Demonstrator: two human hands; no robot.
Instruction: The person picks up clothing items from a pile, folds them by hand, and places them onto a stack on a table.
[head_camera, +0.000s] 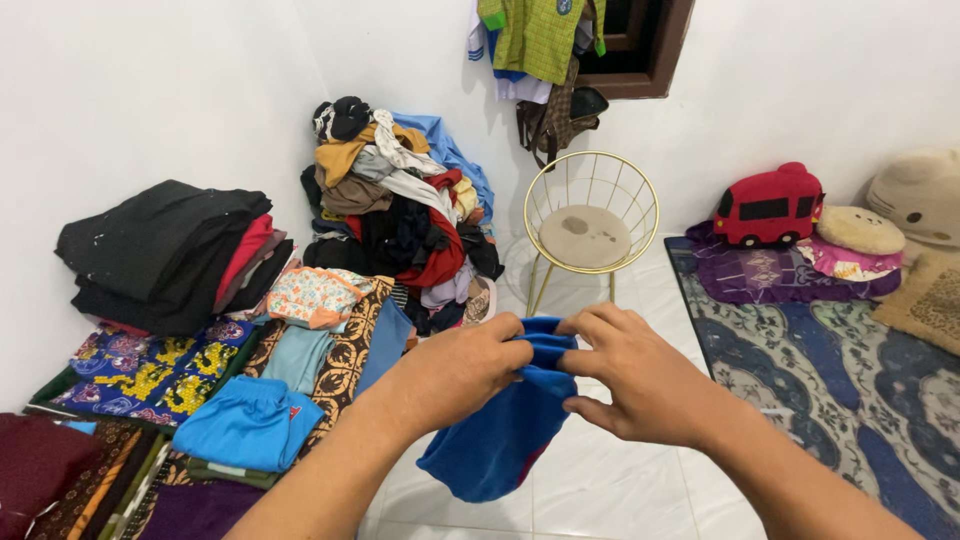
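I pinch the top edge of a blue garment (500, 430) between my left hand (462, 372) and right hand (640, 385), both closed on it, hanging near me, right of the folded clothes (250, 420).

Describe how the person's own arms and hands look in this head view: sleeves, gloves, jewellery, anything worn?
Both forearms are bare as far as the frame shows; no sleeve edge is visible. The left hand and the right hand wear no gloves. No watch, bracelet or ring shows on the visible sides. Nails look short and unpainted.
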